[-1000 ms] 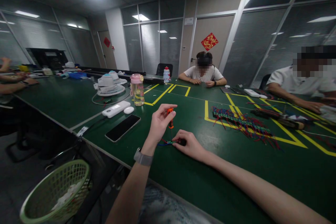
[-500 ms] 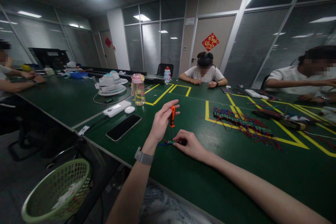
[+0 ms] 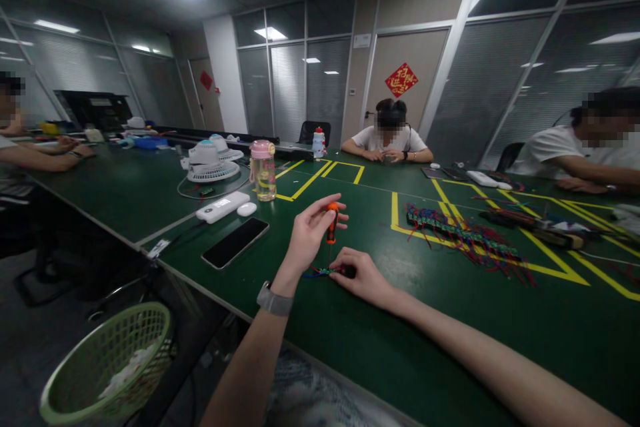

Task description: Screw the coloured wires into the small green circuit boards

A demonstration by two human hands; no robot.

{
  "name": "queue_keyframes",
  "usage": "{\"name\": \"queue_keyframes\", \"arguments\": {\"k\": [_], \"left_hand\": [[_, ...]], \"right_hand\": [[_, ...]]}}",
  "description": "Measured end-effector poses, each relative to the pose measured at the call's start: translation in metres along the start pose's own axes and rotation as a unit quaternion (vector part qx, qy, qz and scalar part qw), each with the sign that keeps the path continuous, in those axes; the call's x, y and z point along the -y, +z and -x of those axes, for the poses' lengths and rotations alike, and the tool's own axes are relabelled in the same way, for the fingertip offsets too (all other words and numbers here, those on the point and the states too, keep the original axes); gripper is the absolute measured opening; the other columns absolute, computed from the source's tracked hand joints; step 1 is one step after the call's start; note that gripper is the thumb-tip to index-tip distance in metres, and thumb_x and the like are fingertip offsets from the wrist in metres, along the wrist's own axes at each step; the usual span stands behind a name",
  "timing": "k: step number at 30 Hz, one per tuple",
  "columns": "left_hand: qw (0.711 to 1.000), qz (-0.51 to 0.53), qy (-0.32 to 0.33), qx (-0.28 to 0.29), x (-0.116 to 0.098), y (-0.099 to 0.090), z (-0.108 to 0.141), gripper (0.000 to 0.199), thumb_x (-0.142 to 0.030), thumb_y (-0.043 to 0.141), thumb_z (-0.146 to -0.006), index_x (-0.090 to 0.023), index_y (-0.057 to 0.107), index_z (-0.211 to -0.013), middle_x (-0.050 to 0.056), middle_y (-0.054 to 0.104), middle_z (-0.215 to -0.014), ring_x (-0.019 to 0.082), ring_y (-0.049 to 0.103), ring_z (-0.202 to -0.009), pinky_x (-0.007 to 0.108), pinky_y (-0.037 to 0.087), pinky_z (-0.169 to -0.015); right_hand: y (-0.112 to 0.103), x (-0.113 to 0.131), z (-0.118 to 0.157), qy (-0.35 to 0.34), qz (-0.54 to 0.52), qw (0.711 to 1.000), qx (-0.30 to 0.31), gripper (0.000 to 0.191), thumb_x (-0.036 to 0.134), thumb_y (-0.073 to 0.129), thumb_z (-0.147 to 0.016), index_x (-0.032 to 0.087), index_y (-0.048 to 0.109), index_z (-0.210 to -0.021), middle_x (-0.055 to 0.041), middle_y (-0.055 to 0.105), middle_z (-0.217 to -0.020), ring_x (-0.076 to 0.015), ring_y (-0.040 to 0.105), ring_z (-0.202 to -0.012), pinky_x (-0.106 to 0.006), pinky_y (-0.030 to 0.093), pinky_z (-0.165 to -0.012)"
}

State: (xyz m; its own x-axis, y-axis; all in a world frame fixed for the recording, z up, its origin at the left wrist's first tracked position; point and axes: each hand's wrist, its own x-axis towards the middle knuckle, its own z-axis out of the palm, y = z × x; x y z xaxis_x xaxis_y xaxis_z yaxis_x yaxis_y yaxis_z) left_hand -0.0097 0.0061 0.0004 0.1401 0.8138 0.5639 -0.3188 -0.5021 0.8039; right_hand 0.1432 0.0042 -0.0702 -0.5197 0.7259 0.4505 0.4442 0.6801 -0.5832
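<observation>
My left hand (image 3: 313, 230) grips the orange and black handle of a screwdriver (image 3: 331, 227), which stands nearly upright. Its thin shaft runs down to a small green circuit board (image 3: 324, 271) lying on the table. Whether the tip sits in a screw is too small to see. With fingers and thumb pinched together, my right hand (image 3: 363, 275) rests on the table and holds the right end of that board. A blue wire (image 3: 311, 274) comes out of the board's left side; part of the board is hidden under my right fingers.
On the green table (image 3: 280, 247), a phone (image 3: 236, 243), a white power bank (image 3: 223, 207) and a pink-lidded bottle (image 3: 263, 173) lie to the left. Several wired boards (image 3: 460, 235) sit in a row at right. A green basket (image 3: 107, 347) stands below the edge. Co-workers sit around.
My left hand and the screwdriver handle have shifted slightly right, the fingers turning around the handle. My right hand and the board stay put. The co-worker opposite has brought both hands together.
</observation>
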Motion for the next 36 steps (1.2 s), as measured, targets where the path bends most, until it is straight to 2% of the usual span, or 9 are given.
{"name": "queue_keyframes", "arguments": {"k": [4,8,13,15,19,24,27,31,36], "left_hand": [[0.994,-0.084,0.046,-0.05,0.0004,-0.0026,-0.0002,0.026,-0.029,0.062,-0.08,-0.019,0.067,-0.104,0.006,0.061,-0.105,0.015,0.06,-0.089,0.025,0.05,-0.077],[0.999,0.01,0.025,-0.017,0.0007,-0.0017,-0.0013,0.031,-0.032,0.05,-0.088,-0.02,0.062,-0.114,0.009,0.058,-0.119,0.02,0.06,-0.098,0.032,0.052,-0.079],[0.993,-0.079,0.046,-0.07,0.0019,-0.0047,-0.0009,0.028,-0.028,0.065,-0.078,-0.02,0.066,-0.105,0.005,0.063,-0.098,0.013,0.06,-0.083,0.025,0.05,-0.074],[0.992,-0.094,0.049,-0.064,0.0017,-0.0052,-0.0009,0.026,-0.028,0.062,-0.08,-0.021,0.068,-0.104,0.005,0.06,-0.107,0.014,0.058,-0.091,0.024,0.049,-0.078],[1.0,0.018,0.011,-0.009,0.0013,-0.0023,-0.0014,0.034,-0.03,0.049,-0.088,-0.023,0.06,-0.119,0.008,0.055,-0.125,0.02,0.058,-0.104,0.033,0.05,-0.085],[0.998,-0.044,0.023,-0.042,0.0005,-0.003,-0.0007,0.033,-0.028,0.064,-0.078,-0.02,0.064,-0.11,0.006,0.062,-0.1,0.016,0.059,-0.087,0.03,0.051,-0.078],[0.993,-0.099,0.043,-0.042,-0.0009,-0.0037,-0.0003,0.025,-0.029,0.065,-0.078,-0.021,0.068,-0.102,0.005,0.059,-0.102,0.016,0.056,-0.093,0.026,0.049,-0.081],[1.0,-0.014,0.011,0.005,-0.0011,-0.0004,-0.0009,0.031,-0.032,0.047,-0.089,-0.022,0.061,-0.115,0.008,0.056,-0.118,0.02,0.057,-0.103,0.032,0.05,-0.084],[0.999,-0.013,0.003,-0.032,0.0006,-0.0013,-0.001,0.039,-0.028,0.061,-0.081,-0.022,0.057,-0.119,0.005,0.062,-0.098,0.014,0.061,-0.082,0.028,0.052,-0.073]], "right_hand": [[0.0005,-0.0017,0.0008,-0.002,-0.008,1.0,0.001,0.007,0.013,0.064,-0.076,0.015,0.068,-0.082,-0.002,0.058,-0.076,-0.0123,0.054,-0.067,-0.024,0.045,-0.06],[-0.0003,-0.0012,0.0013,-0.003,-0.007,1.0,0.0,0.007,0.014,0.064,-0.076,0.016,0.068,-0.081,-0.002,0.058,-0.076,-0.0124,0.055,-0.067,-0.024,0.045,-0.06],[-0.001,-0.0005,0.0014,0.001,-0.011,1.0,0.005,0.008,0.014,0.064,-0.076,0.016,0.069,-0.083,-0.0024,0.059,-0.078,-0.0124,0.055,-0.067,-0.024,0.045,-0.06],[-0.0005,-0.0016,0.0015,0.0,-0.012,1.0,0.005,0.008,0.014,0.064,-0.077,0.016,0.068,-0.083,-0.0024,0.059,-0.078,-0.0124,0.055,-0.067,-0.024,0.046,-0.061],[0.0007,-0.0037,0.0017,-0.004,-0.012,1.0,0.001,0.007,0.015,0.064,-0.077,0.016,0.068,-0.082,-0.0023,0.059,-0.078,-0.0129,0.056,-0.069,-0.024,0.046,-0.062],[0.0008,-0.0026,0.0015,-0.003,-0.013,1.0,0.003,0.006,0.014,0.064,-0.077,0.016,0.067,-0.082,-0.0026,0.059,-0.078,-0.0127,0.055,-0.068,-0.024,0.045,-0.061],[0.0008,-0.0018,0.0012,-0.002,-0.009,1.0,0.001,0.006,0.014,0.064,-0.077,0.016,0.067,-0.081,-0.0019,0.058,-0.076,-0.0125,0.055,-0.067,-0.024,0.045,-0.06],[0.0007,-0.0013,0.0008,-0.003,-0.007,1.0,-0.002,0.006,0.013,0.064,-0.076,0.016,0.067,-0.081,-0.002,0.059,-0.076,-0.0128,0.055,-0.068,-0.024,0.045,-0.061],[0.0002,0.0001,0.0007,0.0,-0.011,1.0,0.0,0.006,0.013,0.064,-0.076,0.016,0.067,-0.08,-0.0026,0.059,-0.077,-0.0131,0.055,-0.067,-0.025,0.046,-0.061]]}}
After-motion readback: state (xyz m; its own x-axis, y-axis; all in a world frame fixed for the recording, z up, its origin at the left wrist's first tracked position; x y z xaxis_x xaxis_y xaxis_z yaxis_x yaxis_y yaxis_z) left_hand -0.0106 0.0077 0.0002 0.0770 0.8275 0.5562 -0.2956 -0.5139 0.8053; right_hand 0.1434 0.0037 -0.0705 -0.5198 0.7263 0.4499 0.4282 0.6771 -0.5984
